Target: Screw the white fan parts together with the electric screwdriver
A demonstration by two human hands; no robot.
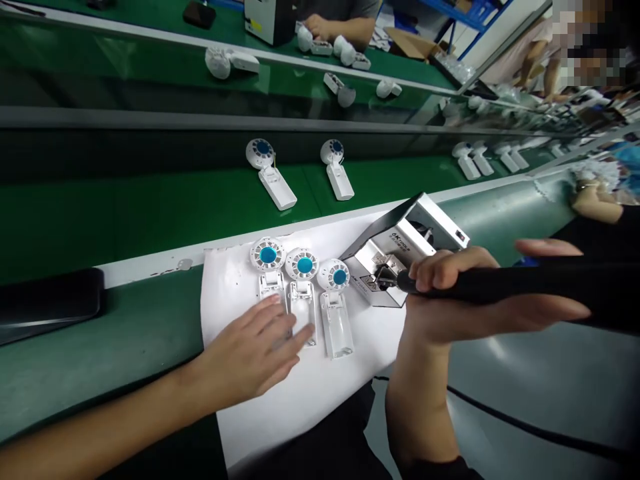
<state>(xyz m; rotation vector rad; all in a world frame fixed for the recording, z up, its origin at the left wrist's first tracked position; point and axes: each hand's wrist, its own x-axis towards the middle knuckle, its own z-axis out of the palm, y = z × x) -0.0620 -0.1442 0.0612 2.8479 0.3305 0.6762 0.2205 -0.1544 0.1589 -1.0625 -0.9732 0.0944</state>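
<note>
Three white handheld fan housings with blue round centres lie side by side on white paper (265, 417): a left one (268, 255), a middle one (304, 265) and a right one (336, 275). My left hand (263, 347) is over the handles of the left and middle housings, fingers spread and partly covering them. I cannot tell whether it touches them. In my right hand (460, 293) is a black electric screwdriver (480, 283), held level. Its tip points into the front of a silver-and-black screw feeder (395, 250), beside the right housing.
On the green conveyor belt (165, 200) lie two more fan housings (278, 187), with several others farther right. A black phone-like slab (50, 303) rests at the left. Across the belt, a co-worker's hand (320, 28) is near white parts. A black cable (530, 427) runs at lower right.
</note>
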